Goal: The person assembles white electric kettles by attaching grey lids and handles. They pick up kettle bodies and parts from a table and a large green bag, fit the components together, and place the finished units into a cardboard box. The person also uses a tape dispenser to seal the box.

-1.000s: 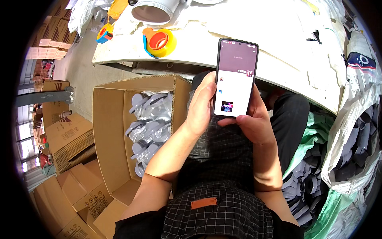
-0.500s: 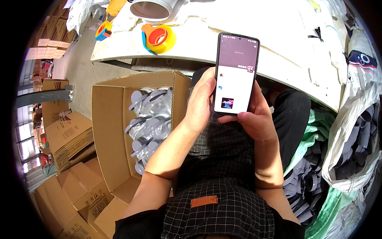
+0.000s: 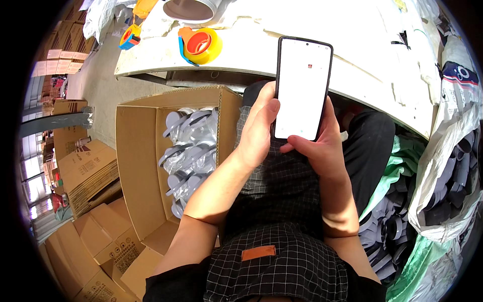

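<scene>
Smartphone: right of cardboard box
Left hand, right hand: fingers curled around smartphone
Cardboard box: grey-topped clear plastic items inside
White sack: grey parts inside, far right of box

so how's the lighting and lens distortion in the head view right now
Head view: strong light nearly washes out the white worktable; dark shadow lies across part of the checked apron; the smartphone has a nearly white screen; fisheye bends the worktable's front edge, and the corners go black.
</scene>
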`<act>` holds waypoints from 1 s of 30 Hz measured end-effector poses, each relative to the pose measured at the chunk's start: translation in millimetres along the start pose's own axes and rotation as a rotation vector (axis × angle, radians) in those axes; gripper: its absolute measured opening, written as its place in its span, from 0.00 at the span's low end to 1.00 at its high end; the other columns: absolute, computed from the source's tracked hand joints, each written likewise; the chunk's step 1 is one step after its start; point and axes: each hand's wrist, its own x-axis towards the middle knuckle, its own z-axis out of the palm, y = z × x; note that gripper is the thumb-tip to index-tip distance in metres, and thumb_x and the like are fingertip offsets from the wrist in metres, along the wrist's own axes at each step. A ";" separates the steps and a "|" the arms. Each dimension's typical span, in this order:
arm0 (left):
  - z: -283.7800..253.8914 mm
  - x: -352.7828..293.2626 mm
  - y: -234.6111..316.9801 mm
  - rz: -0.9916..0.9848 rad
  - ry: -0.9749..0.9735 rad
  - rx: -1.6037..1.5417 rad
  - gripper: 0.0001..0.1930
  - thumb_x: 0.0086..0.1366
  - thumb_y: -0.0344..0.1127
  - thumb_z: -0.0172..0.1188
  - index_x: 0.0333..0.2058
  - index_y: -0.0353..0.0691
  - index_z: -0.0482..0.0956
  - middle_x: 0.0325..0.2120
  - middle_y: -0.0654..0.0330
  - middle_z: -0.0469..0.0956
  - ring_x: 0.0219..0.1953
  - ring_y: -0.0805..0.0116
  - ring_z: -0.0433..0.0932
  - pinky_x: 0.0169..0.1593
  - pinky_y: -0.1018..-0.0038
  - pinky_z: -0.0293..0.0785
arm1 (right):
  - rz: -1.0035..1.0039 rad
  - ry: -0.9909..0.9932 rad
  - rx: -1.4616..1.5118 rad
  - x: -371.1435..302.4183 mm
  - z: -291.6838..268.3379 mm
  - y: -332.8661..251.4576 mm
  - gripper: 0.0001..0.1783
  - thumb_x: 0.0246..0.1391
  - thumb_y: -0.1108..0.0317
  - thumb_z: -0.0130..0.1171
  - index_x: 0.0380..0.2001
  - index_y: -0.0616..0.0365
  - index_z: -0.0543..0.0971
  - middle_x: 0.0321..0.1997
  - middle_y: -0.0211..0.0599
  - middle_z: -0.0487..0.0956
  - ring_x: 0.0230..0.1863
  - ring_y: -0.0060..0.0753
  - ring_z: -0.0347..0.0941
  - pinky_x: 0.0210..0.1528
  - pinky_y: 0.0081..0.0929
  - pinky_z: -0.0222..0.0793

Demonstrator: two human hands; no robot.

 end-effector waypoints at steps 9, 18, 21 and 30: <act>5.0 -4.1 2.1 -0.032 -0.003 0.028 0.32 0.74 0.54 0.44 0.64 0.32 0.59 0.54 0.52 0.71 0.54 0.68 0.72 0.57 0.72 0.70 | -0.023 0.091 -0.109 0.0 12.1 -8.3 0.39 0.43 0.81 0.71 0.59 0.63 0.64 0.46 0.40 0.78 0.40 0.28 0.81 0.30 0.22 0.83; 5.1 -4.0 3.6 0.000 -0.025 -0.009 0.31 0.75 0.53 0.42 0.64 0.32 0.59 0.53 0.54 0.72 0.54 0.70 0.71 0.57 0.73 0.69 | 0.014 0.085 0.124 -1.2 8.1 -4.1 0.33 0.56 0.78 0.60 0.65 0.61 0.62 0.50 0.41 0.78 0.44 0.32 0.81 0.30 0.26 0.85; 4.9 -3.7 3.0 0.002 -0.035 0.000 0.31 0.75 0.53 0.42 0.64 0.32 0.59 0.54 0.53 0.71 0.54 0.70 0.71 0.57 0.73 0.69 | 0.002 0.052 0.159 -1.7 4.6 -3.3 0.32 0.59 0.77 0.57 0.66 0.61 0.62 0.51 0.42 0.78 0.45 0.33 0.82 0.30 0.27 0.85; 7.1 5.6 9.7 -0.037 0.118 -0.034 0.21 0.74 0.38 0.38 0.55 0.32 0.71 0.46 0.55 0.77 0.49 0.71 0.75 0.55 0.72 0.70 | 0.000 0.048 0.152 -2.9 7.0 -1.0 0.34 0.56 0.80 0.54 0.67 0.61 0.60 0.55 0.44 0.77 0.49 0.36 0.81 0.36 0.30 0.87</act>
